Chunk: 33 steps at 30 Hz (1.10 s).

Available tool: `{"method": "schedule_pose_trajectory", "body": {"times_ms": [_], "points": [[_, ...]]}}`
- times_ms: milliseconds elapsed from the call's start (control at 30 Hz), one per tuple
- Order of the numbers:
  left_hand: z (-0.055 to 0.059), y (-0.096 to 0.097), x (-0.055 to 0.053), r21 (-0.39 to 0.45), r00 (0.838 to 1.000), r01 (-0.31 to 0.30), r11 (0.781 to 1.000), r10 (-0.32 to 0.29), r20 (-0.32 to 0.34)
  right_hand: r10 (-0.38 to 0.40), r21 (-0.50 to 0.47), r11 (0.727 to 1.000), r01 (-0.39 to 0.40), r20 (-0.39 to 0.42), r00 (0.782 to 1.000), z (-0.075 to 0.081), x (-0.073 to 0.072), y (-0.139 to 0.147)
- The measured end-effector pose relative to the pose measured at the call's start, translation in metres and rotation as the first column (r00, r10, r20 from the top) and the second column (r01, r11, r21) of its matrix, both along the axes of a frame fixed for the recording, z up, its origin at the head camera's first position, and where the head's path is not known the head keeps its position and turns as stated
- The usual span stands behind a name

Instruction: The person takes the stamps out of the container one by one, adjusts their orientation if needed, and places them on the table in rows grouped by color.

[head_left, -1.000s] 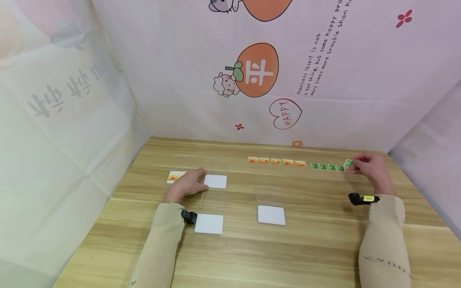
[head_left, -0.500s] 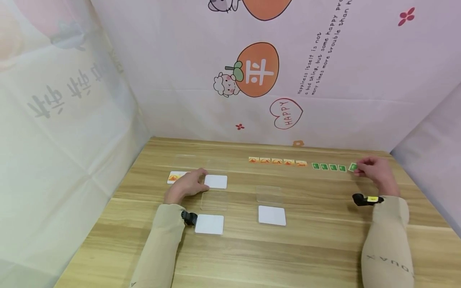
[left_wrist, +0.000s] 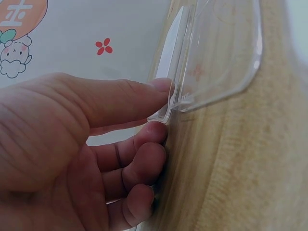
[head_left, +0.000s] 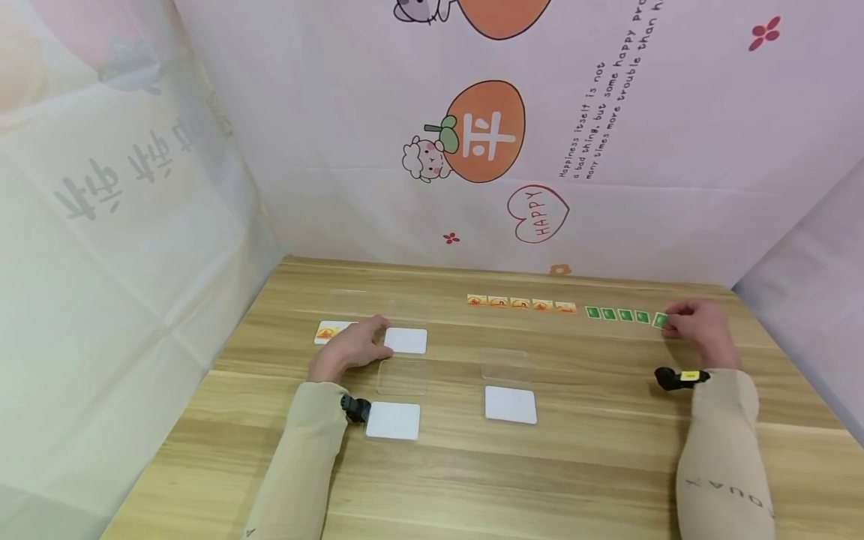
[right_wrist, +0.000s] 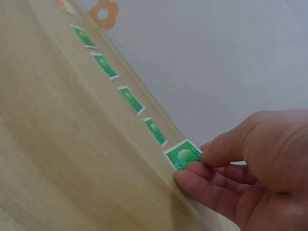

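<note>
Between thumb and fingertips, my right hand (head_left: pixel 698 324) pinches a small green stamp (right_wrist: pixel 184 154) with a white border, by its right side. It is at the right end of a row of several green stamps (head_left: pixel 625 315). On the left, my left hand (head_left: pixel 351 345) holds the left edge of a clear plastic case (left_wrist: pixel 168 62) with a white card (head_left: pixel 406 340) in it; the thumb presses on its corner and the other fingers are curled. The case's raised transparent lid (left_wrist: pixel 224 53) shows in the left wrist view. How the index finger touches the case is mostly hidden.
Several orange stamps (head_left: pixel 520 304) continue the row leftward. Behind my left hand, another white card (head_left: pixel 325 331) bears an orange stamp. Two more open clear cases with white cards (head_left: pixel 393 421) (head_left: pixel 510 405) lie nearer. A printed cloth (head_left: pixel 378 217) hangs at the table's back edge.
My right hand first shifts slightly right, then back and nearer, bringing the green stamp down in line with the row's end. The left hand stays in place.
</note>
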<state>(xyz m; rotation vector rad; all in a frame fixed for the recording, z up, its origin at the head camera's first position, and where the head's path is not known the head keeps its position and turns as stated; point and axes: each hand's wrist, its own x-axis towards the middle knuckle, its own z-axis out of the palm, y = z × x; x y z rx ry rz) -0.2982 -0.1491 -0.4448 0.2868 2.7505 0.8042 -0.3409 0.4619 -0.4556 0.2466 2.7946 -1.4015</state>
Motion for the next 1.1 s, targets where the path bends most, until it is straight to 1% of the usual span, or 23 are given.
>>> {"method": "schedule_pose_trajectory", "body": {"times_ms": [133, 167, 267, 367, 700, 800, 1000, 1100], "points": [[0.001, 0.000, 0.000, 0.000, 1.000, 0.005, 1.000, -0.005, -0.006, -0.032, 0.070, 0.997, 0.033, -0.016, 0.999, -0.003, -0.002, -0.001], [0.001, 0.000, 0.000, 0.000, 1.000, 0.005, 1.000, -0.005, -0.007, -0.039, 0.101, 0.994, 0.041, -0.021, 0.999, -0.003, -0.002, -0.002], [0.001, 0.000, 0.001, 0.001, 1.000, 0.004, 1.000, -0.004, -0.007, -0.051, 0.193, 0.980, 0.059, -0.042, 0.998, -0.004, -0.003, -0.003], [0.000, 0.001, 0.001, 0.005, 1.000, -0.002, 1.000, 0.002, -0.001, -0.052, 0.252, 0.965, 0.067, -0.063, 0.997, -0.004, -0.003, -0.005], [-0.002, 0.001, 0.000, 0.012, 1.000, -0.006, 1.000, 0.006, 0.002, -0.053, 0.326, 0.942, 0.081, -0.092, 0.994, -0.008, -0.005, -0.005], [-0.001, 0.001, 0.000, 0.011, 1.000, -0.006, 1.000, 0.006, 0.002, -0.057, 0.354, 0.931, 0.088, -0.096, 0.994, -0.008, -0.005, -0.006], [-0.001, 0.000, 0.000, 0.012, 1.000, -0.007, 1.000, 0.007, 0.003, -0.028, 0.405, 0.911, 0.075, -0.120, 0.992, -0.007, -0.006, -0.011], [-0.001, 0.000, 0.001, 0.014, 1.000, -0.011, 1.000, 0.011, 0.005, -0.018, 0.415, 0.907, 0.073, -0.134, 0.991, -0.007, -0.007, -0.012]]}}
